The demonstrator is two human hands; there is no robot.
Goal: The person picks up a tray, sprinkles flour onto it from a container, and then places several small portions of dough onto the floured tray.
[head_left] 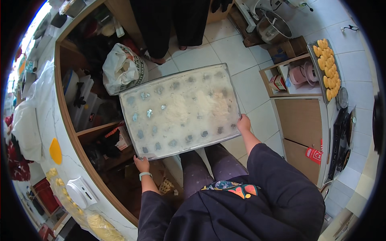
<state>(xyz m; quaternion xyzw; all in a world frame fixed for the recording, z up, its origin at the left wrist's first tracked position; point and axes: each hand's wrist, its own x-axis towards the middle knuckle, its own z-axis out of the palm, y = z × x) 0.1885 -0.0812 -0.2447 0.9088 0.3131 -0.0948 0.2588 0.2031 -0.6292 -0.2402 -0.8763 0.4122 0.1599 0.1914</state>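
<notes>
I hold a large rectangular baking tray (pixel 181 132) out over the floor, in front of my legs. Pale flour coats its surface, heaped toward the middle and right, and rows of dark and bluish round marks show through. My left hand (pixel 141 164), with a light band at the wrist, grips the near left corner. At the near right corner, my right hand (pixel 243 123) is closed on the rim. Fingers under the tray are partly hidden on both sides.
Left stands a marble-look counter (pixel 44 116) with a kitchen scale (pixel 80 192), yellow dough (pixel 105 227) and an orange scraper (pixel 56 151). A white bag (pixel 122 68) sits beyond the tray, near another person's legs (pixel 167 24). Right are a rack of yellow pastries (pixel 327 68) and a mixer bowl (pixel 274 27).
</notes>
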